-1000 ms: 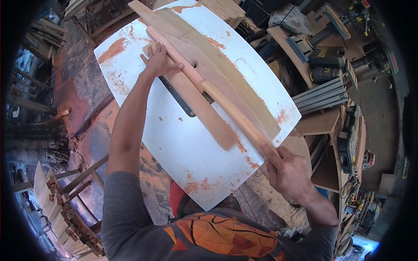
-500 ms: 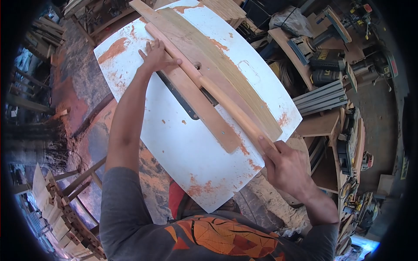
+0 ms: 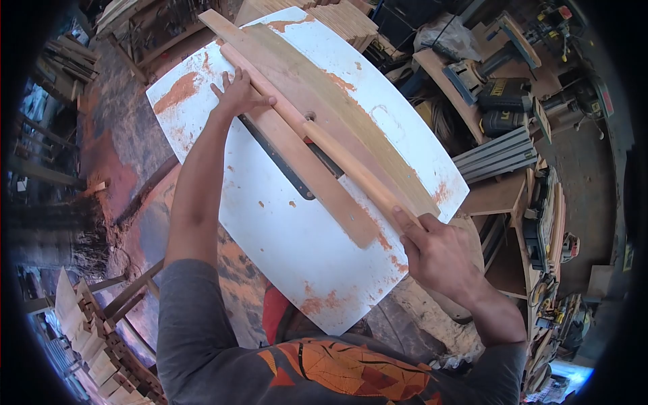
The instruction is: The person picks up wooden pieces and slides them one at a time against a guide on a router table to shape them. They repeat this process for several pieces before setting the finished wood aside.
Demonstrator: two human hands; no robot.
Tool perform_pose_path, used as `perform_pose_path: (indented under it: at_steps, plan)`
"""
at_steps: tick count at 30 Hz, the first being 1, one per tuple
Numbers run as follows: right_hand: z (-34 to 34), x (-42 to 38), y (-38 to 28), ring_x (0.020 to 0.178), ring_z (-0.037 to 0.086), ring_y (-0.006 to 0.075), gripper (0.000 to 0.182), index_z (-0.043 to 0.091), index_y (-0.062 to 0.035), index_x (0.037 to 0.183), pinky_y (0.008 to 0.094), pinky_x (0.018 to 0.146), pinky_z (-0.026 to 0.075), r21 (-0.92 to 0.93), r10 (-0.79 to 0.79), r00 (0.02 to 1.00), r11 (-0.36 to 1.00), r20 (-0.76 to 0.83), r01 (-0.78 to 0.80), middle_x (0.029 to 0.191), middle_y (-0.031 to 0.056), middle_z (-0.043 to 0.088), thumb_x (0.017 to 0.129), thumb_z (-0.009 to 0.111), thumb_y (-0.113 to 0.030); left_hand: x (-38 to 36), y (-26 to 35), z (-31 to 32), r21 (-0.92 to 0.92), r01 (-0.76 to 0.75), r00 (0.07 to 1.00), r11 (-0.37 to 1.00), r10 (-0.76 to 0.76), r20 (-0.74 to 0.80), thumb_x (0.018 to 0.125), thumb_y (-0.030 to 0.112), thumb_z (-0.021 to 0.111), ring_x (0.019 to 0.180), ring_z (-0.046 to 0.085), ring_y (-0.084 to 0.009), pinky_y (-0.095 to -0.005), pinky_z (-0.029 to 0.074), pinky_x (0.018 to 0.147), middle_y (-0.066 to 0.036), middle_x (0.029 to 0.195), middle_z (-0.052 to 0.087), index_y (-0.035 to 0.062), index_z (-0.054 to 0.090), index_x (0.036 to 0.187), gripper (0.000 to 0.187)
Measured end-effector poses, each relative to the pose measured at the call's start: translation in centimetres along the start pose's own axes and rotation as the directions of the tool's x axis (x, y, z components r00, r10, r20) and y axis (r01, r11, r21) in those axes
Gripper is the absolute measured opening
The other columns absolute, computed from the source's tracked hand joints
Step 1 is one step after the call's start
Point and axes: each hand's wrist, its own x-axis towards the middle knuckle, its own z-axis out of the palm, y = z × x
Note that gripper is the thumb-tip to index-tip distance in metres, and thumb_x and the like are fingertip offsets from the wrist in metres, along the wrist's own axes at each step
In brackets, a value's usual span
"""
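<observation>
A long, narrow wooden strip [image 3: 351, 164] runs diagonally over a white table [image 3: 270, 236], beside a wide board [image 3: 364, 128] with a curved edge. A flat plank [image 3: 337, 202] lies on its near side, over a dark metal plate [image 3: 287, 169] set in the table. My left hand [image 3: 239, 94] rests on the plank near its far part, fingers spread, thumb by the strip. My right hand [image 3: 439, 256] is at the strip's near end, index finger stretched along it, the other fingers curled round and partly hidden.
Reddish sawdust [image 3: 177, 91] lies on the table. Stacked boards [image 3: 344, 25] stand beyond it. At the right are a drill case [image 3: 506, 94], metal bars [image 3: 496, 155] and a shelf [image 3: 496, 196]. Cut wood pieces [image 3: 94, 337] are piled at the lower left.
The strip and my right hand have shifted slightly left in the view. The plank's near end sits a little lower and farther right. My left hand has moved slightly down and left.
</observation>
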Motion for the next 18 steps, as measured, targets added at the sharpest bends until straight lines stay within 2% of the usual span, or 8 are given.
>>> perform_pose_path:
  at_steps: [10,18]
  plan:
    - [-1.2,2.0,-1.2,0.061,0.066,0.0309,0.051,0.061,-0.007,0.136,0.0427,0.055,0.054,0.026,0.017,1.0,1.0,0.022,-0.018,0.081,0.0145,0.061,0.085,0.066,-0.013,1.2,-1.0,-0.8,0.009,0.0,1.0,1.0,0.0,-0.003,0.051,0.087,0.075,0.15,0.005,-0.0524,-0.0761,0.0,0.112,-0.027,0.164,0.016,-0.0076,0.019,0.155,0.152]
    - [-2.4,4.2,-2.3,0.059,0.065,0.031,0.046,0.064,-0.0063,0.131,0.0421,0.053,0.053,-0.061,-0.004,1.0,0.998,0.017,0.005,0.073,0.0133,0.06,0.086,0.064,-0.011,2.6,-2.1,-1.3,0.047,0.003,1.0,0.999,-0.003,-0.01,0.052,0.086,0.075,0.15,0.005,-0.0523,-0.0762,0.001,0.112,-0.026,0.164,0.016,-0.0076,0.02,0.155,0.15]
